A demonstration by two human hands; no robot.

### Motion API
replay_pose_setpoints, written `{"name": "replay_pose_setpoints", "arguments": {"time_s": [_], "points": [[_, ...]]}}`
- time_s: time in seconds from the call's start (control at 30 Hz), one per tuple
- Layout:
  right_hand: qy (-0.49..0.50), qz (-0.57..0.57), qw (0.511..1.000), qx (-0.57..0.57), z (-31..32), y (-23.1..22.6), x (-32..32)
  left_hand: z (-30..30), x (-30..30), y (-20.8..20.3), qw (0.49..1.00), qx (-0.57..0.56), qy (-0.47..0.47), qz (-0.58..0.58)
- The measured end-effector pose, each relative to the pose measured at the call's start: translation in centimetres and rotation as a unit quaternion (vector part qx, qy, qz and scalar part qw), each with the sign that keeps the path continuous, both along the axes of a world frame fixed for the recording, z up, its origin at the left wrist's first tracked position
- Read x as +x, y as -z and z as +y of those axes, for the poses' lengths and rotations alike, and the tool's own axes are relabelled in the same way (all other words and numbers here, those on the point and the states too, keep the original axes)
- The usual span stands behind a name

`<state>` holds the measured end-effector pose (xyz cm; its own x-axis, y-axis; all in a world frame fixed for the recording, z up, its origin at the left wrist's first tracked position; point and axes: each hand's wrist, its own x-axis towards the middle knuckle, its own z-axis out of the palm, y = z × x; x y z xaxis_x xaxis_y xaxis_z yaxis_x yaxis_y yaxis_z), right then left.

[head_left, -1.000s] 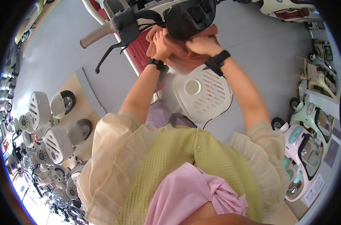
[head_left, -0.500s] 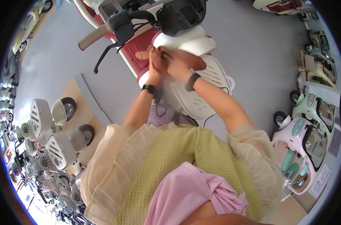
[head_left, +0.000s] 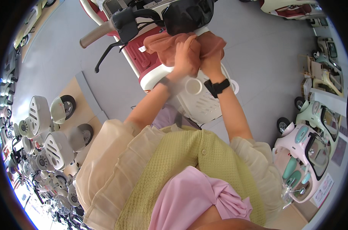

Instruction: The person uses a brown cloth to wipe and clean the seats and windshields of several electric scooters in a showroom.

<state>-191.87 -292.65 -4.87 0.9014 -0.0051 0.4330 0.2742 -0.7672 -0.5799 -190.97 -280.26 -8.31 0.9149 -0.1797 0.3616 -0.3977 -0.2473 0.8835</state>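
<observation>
A reddish-brown cloth (head_left: 168, 48) is spread in loose folds across the front of a white and red scooter (head_left: 156, 76), just below its black display housing (head_left: 188, 16). My left hand (head_left: 186, 57) lies over the middle of the cloth, its fingers curled into the fabric. On the right, my right hand (head_left: 212, 65) grips the cloth's other end, which hangs over the fingers and hides most of them. Both hands are close together. Much of the white front panel lies hidden under the cloth.
The scooter's left handlebar grip (head_left: 97, 34) and black brake lever (head_left: 101, 63) stick out on the left. A white slotted basket (head_left: 204, 103) sits below my hands. Several scooters stand around, among them a pink one (head_left: 302, 153) at right and grey-white ones (head_left: 59, 151) at left.
My hands have moved right and up from a blurred, overlapping position and are now farther apart. The cloth, bunched before, is spread wider. The white basket is more exposed.
</observation>
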Motion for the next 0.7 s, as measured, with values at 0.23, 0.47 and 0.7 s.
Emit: {"name": "replay_pose_setpoints", "arguments": {"time_s": [0.23,0.47,0.7], "points": [[-0.067,0.16,0.962,-0.209,-6.1,4.3,6.5,-3.9,0.7,-0.3,0.981,0.108,-0.142,-0.077],[-0.259,0.074,0.901,-0.34,-7.3,1.0,5.6,-5.9,3.1,-2.8,0.972,0.216,-0.087,-0.023],[0.013,0.258,0.922,0.289,-5.4,6.1,1.1,-9.4,5.6,-2.9,0.953,0.285,-0.02,-0.106]]}}
